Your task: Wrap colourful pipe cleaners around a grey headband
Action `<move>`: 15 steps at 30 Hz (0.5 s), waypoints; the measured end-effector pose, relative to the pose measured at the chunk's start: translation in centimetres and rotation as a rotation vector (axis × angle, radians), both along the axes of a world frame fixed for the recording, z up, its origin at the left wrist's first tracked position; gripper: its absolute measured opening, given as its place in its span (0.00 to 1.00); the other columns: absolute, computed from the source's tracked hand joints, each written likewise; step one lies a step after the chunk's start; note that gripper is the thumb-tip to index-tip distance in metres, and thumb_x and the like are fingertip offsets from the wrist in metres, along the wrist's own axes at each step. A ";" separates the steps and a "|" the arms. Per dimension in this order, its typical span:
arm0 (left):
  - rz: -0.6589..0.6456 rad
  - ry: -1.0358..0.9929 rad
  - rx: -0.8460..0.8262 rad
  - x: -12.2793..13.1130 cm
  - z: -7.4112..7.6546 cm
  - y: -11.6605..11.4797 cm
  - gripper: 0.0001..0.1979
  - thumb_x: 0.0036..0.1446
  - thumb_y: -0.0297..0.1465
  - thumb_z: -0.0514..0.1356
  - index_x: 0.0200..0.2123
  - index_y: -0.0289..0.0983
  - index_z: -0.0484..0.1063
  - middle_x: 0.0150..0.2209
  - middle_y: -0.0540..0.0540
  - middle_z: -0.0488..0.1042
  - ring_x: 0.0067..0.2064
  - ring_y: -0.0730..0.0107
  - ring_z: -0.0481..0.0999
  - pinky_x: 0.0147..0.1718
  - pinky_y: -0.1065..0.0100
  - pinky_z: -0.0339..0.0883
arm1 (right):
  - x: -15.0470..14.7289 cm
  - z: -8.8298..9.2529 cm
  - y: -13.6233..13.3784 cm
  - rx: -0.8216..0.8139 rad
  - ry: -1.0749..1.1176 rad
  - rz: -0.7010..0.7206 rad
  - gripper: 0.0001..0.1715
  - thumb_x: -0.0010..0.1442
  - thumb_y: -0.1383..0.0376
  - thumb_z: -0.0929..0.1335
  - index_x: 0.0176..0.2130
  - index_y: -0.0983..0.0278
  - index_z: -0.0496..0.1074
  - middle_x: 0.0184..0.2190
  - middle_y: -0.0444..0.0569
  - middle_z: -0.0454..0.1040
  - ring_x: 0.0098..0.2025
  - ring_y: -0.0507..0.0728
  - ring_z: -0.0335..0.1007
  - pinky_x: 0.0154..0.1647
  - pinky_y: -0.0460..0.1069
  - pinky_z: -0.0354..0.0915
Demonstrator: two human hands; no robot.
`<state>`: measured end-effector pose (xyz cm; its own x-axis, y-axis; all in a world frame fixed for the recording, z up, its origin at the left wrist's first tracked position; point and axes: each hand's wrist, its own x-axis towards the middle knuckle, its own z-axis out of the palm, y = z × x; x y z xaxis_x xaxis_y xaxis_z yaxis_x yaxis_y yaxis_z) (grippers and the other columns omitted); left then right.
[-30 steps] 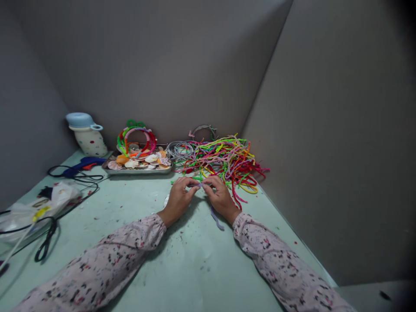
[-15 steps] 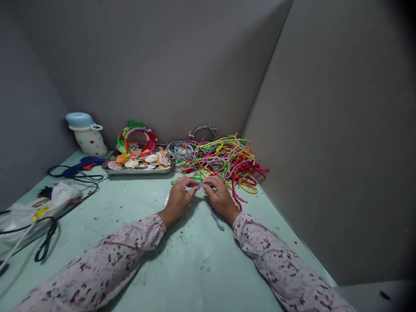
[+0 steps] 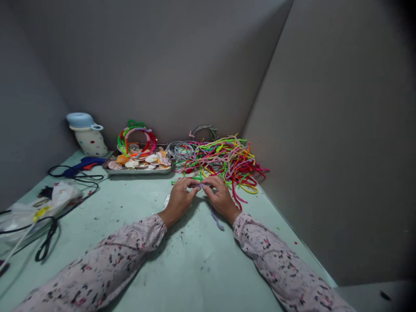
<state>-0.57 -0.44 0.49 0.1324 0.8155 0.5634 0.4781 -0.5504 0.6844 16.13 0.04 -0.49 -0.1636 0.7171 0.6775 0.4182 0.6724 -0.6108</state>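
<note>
Between their fingertips, my left hand (image 3: 182, 195) and my right hand (image 3: 220, 195) pinch a lilac pipe cleaner (image 3: 217, 220). Its loose end hangs below my right hand toward the table. Most of the held part is covered by my fingers. Right behind my hands, green pipe cleaner pieces (image 3: 196, 177) lie on the table. A tangled heap of multicoloured pipe cleaners (image 3: 227, 158) spreads behind and to the right of my right hand. A small pale round thing (image 3: 167, 200), partly covered, sits beside my left wrist.
A metal tray (image 3: 139, 172) holds seashells (image 3: 151, 159) and wrapped headbands (image 3: 136, 130). Coiled grey wire (image 3: 182, 150) lies beside it. At left stand a bottle (image 3: 87, 134), a blue glue gun (image 3: 82, 166), a black cable (image 3: 94, 190) and plastic bags (image 3: 61, 197). Walls enclose the table's back and right.
Both hands stay in nearly the same place, still pinching the lilac pipe cleaner. Only a slight shift of the fingertips shows.
</note>
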 end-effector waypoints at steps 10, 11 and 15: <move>-0.008 -0.014 0.011 -0.2 -0.2 0.0 0.04 0.55 0.31 0.61 0.33 0.39 0.75 0.35 0.47 0.76 0.40 0.65 0.72 0.43 0.63 0.65 | 0.0 -0.1 0.0 0.013 -0.010 0.007 0.08 0.61 0.64 0.66 0.41 0.58 0.74 0.40 0.49 0.72 0.47 0.57 0.67 0.51 0.55 0.64; -0.005 -0.017 0.013 -0.2 -0.2 0.0 0.04 0.55 0.31 0.61 0.33 0.39 0.75 0.35 0.47 0.76 0.40 0.65 0.72 0.43 0.63 0.65 | 0.0 0.0 0.0 0.017 -0.007 0.006 0.08 0.61 0.64 0.67 0.41 0.58 0.74 0.40 0.49 0.73 0.47 0.57 0.67 0.51 0.55 0.64; 0.004 -0.016 0.015 0.0 -0.1 -0.1 0.05 0.55 0.31 0.61 0.35 0.39 0.75 0.36 0.47 0.76 0.41 0.65 0.72 0.44 0.63 0.65 | 0.0 0.3 -0.1 0.013 -0.010 0.007 0.08 0.61 0.64 0.66 0.41 0.58 0.74 0.40 0.49 0.73 0.47 0.57 0.67 0.51 0.55 0.64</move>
<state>-0.60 -0.52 0.40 0.1206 0.8072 0.5779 0.4695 -0.5593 0.6832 16.14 -0.07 -0.22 -0.1756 0.7068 0.6853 0.4194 0.6835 -0.5974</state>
